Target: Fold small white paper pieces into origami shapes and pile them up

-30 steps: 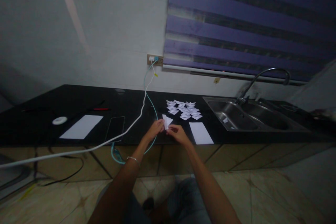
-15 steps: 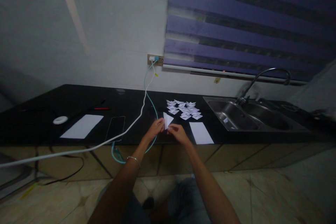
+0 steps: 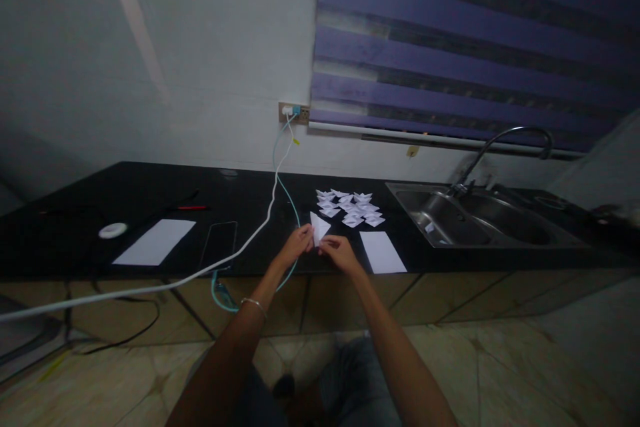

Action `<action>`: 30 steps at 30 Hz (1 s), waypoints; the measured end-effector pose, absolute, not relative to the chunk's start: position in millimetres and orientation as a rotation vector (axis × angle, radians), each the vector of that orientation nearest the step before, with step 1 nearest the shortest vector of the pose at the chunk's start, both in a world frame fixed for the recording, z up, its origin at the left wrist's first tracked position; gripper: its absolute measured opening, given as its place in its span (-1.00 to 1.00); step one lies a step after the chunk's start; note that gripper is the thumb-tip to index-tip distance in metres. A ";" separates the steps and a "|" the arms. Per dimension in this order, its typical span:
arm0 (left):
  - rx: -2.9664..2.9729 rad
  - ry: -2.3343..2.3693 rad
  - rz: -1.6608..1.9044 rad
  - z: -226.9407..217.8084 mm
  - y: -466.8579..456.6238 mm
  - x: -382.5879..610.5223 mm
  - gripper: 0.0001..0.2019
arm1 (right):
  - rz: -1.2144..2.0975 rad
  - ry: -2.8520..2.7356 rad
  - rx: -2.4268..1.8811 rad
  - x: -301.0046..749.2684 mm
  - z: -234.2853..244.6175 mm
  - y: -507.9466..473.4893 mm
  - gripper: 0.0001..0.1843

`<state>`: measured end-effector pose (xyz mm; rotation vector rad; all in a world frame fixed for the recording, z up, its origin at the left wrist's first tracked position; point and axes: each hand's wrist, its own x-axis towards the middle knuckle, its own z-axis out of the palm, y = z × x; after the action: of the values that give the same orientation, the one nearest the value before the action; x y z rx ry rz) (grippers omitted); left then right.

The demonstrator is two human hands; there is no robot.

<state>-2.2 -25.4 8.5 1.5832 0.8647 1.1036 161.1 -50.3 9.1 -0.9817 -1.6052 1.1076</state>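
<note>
Black desk runs below a white wall and one purple blind, with one sink and one tap at the right. At the desk's front edge the left hand and right hand meet, each pinching the same single folded paper at its lower end. Behind it lies one pile of similar folded pieces, too small and overlapped to count. Two flat sheets lie on the desk: the right sheet just beside the right hand, the left sheet well apart. One phone lies between the left sheet and the hands. Two cables, one white cable and one teal cable, drop from one socket past the left hand.
</note>
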 end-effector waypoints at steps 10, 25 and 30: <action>1.634 0.853 0.923 1.2 -24.2 2.6 -0.55 | 1.059 -1.563 -1.000 162.8 -0.3 -41.4 -0.88; 1.780 0.823 0.892 -3.4 -25.7 2.2 -0.57 | 1.034 -1.461 -1.060 160.2 -14.2 -29.0 -0.89; 1.774 0.836 0.908 1.1 -27.7 0.2 -0.56 | 0.985 -1.480 -1.081 158.2 -13.1 -30.1 -0.81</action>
<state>0.2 -27.7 1.1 1.7740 0.8361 0.9083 158.2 -30.1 -13.1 -1.0807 -1.4803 0.9854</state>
